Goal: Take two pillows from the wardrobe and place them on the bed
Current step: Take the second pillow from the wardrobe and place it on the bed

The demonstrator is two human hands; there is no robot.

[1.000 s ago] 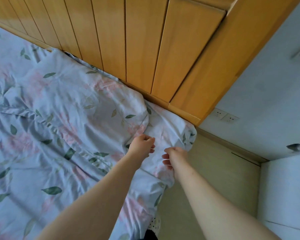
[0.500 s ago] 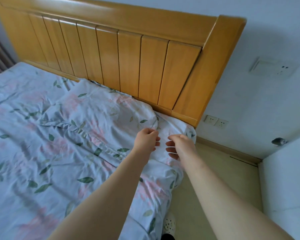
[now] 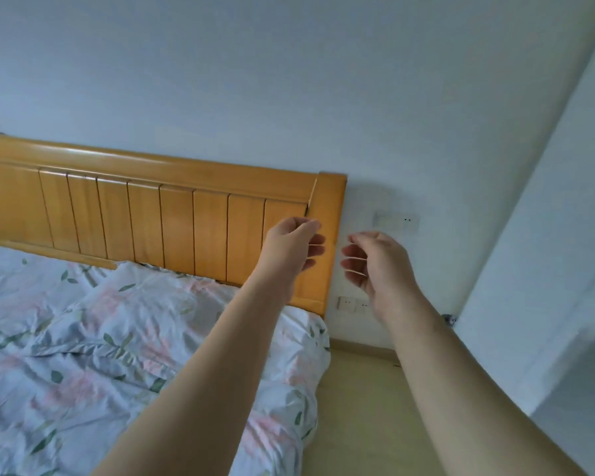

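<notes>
Above the near corner of the bed (image 3: pixel 49 424), your left hand (image 3: pixel 291 249) and right hand (image 3: pixel 380 269) hang in the air just apart from each other, fingers loosely curled and holding nothing. One floral pillow (image 3: pixel 141 304) lies at the head of the bed, against the foot of the wooden headboard (image 3: pixel 172 228). I cannot make out a second, and the wardrobe is out of view, so the job looks about half done. When you fetch the other pillow, take it by both ends. Lay it just beside the first, toward the left. Then press it square against the headboard so neither overhangs the mattress edge.
</notes>
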